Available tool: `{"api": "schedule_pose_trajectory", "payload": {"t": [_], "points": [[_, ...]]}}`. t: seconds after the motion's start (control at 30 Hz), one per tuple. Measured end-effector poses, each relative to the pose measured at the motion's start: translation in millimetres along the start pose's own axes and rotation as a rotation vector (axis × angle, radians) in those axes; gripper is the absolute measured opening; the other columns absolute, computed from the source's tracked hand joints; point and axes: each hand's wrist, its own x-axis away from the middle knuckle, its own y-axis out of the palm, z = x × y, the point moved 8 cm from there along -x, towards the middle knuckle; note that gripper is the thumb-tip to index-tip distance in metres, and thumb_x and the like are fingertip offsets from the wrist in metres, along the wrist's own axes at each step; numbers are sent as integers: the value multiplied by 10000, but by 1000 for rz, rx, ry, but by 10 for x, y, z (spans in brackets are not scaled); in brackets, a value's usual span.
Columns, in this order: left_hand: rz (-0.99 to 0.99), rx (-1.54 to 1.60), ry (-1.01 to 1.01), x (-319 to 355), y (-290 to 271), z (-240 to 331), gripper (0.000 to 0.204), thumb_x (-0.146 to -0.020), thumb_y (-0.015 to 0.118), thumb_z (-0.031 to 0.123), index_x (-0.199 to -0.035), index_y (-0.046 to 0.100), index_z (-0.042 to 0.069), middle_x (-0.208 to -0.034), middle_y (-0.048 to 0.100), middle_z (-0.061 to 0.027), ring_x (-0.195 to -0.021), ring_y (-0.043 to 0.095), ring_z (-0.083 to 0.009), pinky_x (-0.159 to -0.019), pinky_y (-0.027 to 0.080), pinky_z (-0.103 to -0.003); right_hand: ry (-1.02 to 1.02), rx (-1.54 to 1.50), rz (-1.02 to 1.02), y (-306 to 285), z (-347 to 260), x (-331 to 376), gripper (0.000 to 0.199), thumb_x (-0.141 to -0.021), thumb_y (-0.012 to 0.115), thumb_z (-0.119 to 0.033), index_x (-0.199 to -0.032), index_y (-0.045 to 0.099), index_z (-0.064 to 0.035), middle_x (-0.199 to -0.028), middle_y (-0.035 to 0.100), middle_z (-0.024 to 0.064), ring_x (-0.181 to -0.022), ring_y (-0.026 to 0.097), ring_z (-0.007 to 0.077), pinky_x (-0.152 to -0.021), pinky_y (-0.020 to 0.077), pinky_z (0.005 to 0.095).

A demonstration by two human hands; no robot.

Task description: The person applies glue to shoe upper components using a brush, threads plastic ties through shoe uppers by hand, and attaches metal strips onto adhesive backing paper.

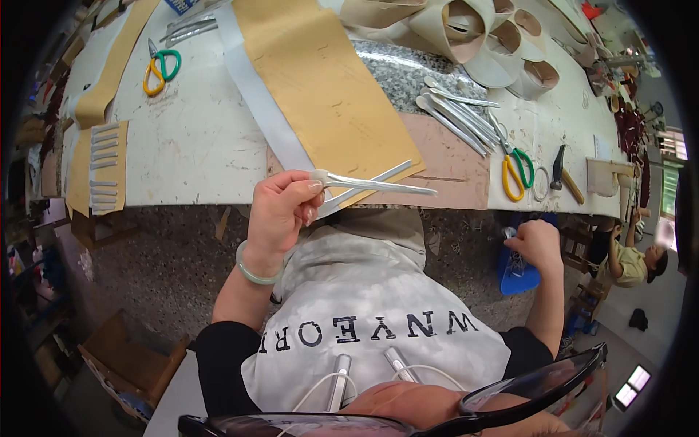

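Note:
My left hand [282,211] is at the table's front edge, thumb and fingers pinched on one end of a narrow silver-grey strip [382,186]. The strip points right, above a second grey strip [375,180] that lies slanted across the corner of a tan sheet [320,87] with a pale border. My right hand [537,244] is lower and to the right, below the table edge, beside a blue plastic container [518,280]. Its fingers are curled; a small pale thing shows by the fingertips, and I cannot make out what is in them.
Green-and-yellow-handled scissors [518,175] and a hammer [571,186] lie at right, near a bundle of silver strips [459,113]. More scissors [160,67] lie at far left. Beige curved pieces [466,29] stand beyond a speckled stone slab [393,69]. Another person [630,262] sits far right.

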Motion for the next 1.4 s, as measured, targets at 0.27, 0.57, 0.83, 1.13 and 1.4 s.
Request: {"api": "schedule_pose_trajectory", "payload": {"t": [0.27,0.57,0.83,1.13,1.4], "points": [[-64,51,-103,55,82,-168,136,-853,655,111,-894,645,-18,-669,598,-25,-511,465,-32,-446,339,-164,-934,-639,723,-1500,-2144,-90,222,-725,761,-140,-864,622,-37,-872,636,75,-717,619,189,-620,483,306],[157,-1235,758,227,-143,266,177,-747,687,36,-918,697,82,-1027,587,-31,-1049,397,-258,-867,407,-344,-931,-662,-119,-1264,-2672,-833,189,-809,686,-192,-859,675,-10,-716,652,120,-658,627,234,-611,484,319],[182,-1181,704,186,-197,245,155,-762,676,45,-908,698,92,-1036,581,-33,-1061,379,-266,-906,377,-356,-955,-596,-168,-1130,-2822,-985,212,-835,677,-225,-898,690,-23,-673,645,65,-602,595,129,-562,464,274],[170,-1198,697,161,-149,234,142,-769,689,90,-910,677,82,-1055,565,-31,-1068,371,-267,-925,350,-363,-926,-622,-170,-1103,-2827,-1016,231,-796,687,-250,-850,703,-25,-722,663,137,-651,626,243,-613,479,339],[74,-1440,807,210,110,280,168,-724,727,116,-875,657,142,-922,611,55,-969,444,-206,-848,287,-349,-641,-760,-384,-1128,-2140,-1152,129,-791,698,-119,-801,656,3,-678,651,60,-571,646,123,-528,494,242]]}}
